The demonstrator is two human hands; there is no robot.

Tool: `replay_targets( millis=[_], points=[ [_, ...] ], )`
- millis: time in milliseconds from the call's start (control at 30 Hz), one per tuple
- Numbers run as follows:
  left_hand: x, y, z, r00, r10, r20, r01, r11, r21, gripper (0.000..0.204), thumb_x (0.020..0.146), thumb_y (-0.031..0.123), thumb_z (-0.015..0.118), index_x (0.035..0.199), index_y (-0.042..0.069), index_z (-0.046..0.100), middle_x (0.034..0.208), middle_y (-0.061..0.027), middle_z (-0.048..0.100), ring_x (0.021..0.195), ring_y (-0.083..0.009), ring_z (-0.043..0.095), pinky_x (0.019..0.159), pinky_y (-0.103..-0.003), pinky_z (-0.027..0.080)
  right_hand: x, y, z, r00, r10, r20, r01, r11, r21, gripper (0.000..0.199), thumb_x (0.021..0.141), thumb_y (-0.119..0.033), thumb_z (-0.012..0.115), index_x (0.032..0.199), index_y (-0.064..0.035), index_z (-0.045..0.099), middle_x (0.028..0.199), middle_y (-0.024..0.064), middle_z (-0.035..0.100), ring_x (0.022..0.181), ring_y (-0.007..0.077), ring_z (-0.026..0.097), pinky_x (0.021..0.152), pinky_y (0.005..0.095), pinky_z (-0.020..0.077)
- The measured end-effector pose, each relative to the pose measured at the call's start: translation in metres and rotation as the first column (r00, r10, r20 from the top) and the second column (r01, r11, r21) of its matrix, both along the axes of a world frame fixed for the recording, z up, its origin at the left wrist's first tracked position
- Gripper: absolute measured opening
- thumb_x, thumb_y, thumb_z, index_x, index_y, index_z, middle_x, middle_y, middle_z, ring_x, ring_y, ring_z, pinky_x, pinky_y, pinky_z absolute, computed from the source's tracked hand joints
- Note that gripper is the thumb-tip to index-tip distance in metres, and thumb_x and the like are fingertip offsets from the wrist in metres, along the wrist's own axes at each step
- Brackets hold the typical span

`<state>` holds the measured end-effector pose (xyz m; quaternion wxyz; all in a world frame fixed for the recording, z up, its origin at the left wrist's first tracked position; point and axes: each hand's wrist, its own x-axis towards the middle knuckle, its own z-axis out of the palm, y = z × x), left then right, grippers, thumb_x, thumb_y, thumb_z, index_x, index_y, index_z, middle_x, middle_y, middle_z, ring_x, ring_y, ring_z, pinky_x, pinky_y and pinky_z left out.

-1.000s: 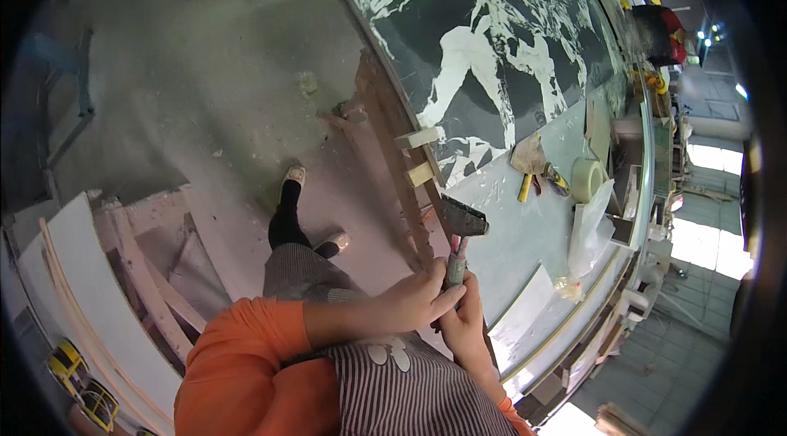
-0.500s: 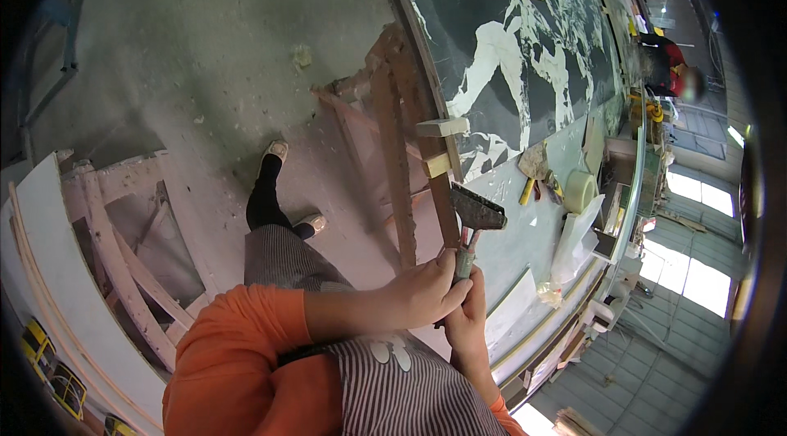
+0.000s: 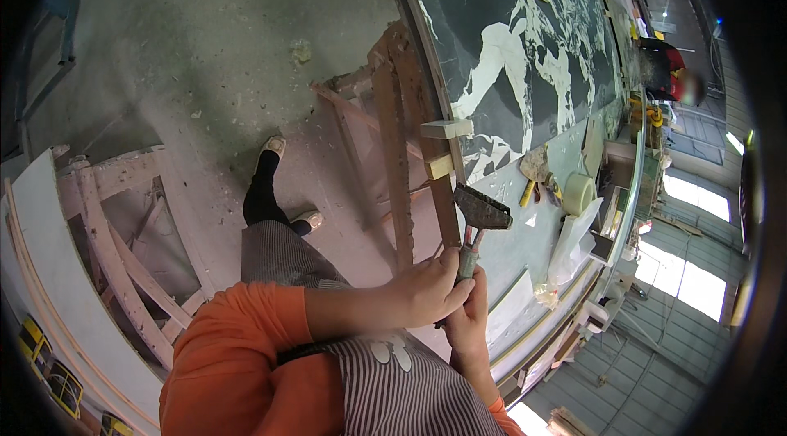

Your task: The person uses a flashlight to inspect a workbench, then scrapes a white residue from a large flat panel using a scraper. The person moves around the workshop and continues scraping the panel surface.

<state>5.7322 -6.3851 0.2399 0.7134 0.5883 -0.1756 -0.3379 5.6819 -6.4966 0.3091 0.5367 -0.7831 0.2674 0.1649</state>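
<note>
Both of my hands grip a scraper-like tool (image 3: 482,208) with a wide, dark wedge-shaped head, reddish prongs and a grey-green handle. My left hand (image 3: 428,288) is closed around the handle, its thumb lying across it. Just below and to the right, my right hand (image 3: 469,323) is closed at the handle's lower part; its fingers are partly hidden. The head points away from me over the near edge of a worktable (image 3: 496,252). Beyond it lies a black-and-white marbled slab (image 3: 566,67).
A tape roll (image 3: 579,193), yellow-handled tools (image 3: 529,190) and plastic sheeting (image 3: 570,247) lie on the table. Small blocks (image 3: 447,129) sit along its edge. Wooden trestles (image 3: 392,141) stand below, with a white panel (image 3: 57,272) at left. Another person (image 3: 668,71) is far right.
The tool's head has shifted slightly to the right, still held in both hands. The rest of the scene shows only a small shift of view.
</note>
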Motion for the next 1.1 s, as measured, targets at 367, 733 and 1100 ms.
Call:
replay_targets(
  millis=[367,733,1100],
  points=[
    [0.001,0.003,0.000,0.999,-0.028,-0.021,0.028,1.000,-0.010,0.042,0.098,0.028,0.047,0.117,-0.007,0.037,0.078,-0.0202,0.062,0.064,-0.0331,0.065,0.060,-0.042,0.052,0.004,0.004,0.006,0.997,-0.031,-0.070,0.030,1.000,-0.009,0.035,0.096,-0.015,0.053,0.124,-0.0025,0.038,0.079,0.0040,0.056,0.059,0.0079,0.053,0.050,0.0224,0.0437],
    [0.009,0.004,-0.001,0.999,-0.035,-0.003,0.034,0.999,-0.029,0.040,0.098,0.027,0.047,0.114,-0.008,0.037,0.075,-0.0188,0.062,0.059,-0.0299,0.065,0.055,-0.039,0.051,0.009,0.014,0.007,0.998,-0.055,-0.038,0.055,0.998,-0.011,0.036,0.096,-0.017,0.055,0.123,-0.0019,0.038,0.080,0.0053,0.055,0.059,0.0074,0.052,0.050,0.0217,0.0434],
    [0.022,0.005,-0.004,0.999,-0.010,0.031,0.010,1.000,0.009,0.043,0.097,0.026,0.047,0.113,-0.012,0.038,0.078,-0.0220,0.064,0.065,-0.0342,0.067,0.059,-0.041,0.053,0.016,0.010,-0.010,0.996,-0.058,0.063,0.055,0.998,0.039,0.032,0.096,-0.016,0.054,0.120,-0.0016,0.038,0.079,0.0045,0.054,0.056,0.0073,0.051,0.047,0.0215,0.0421]
  ],
)
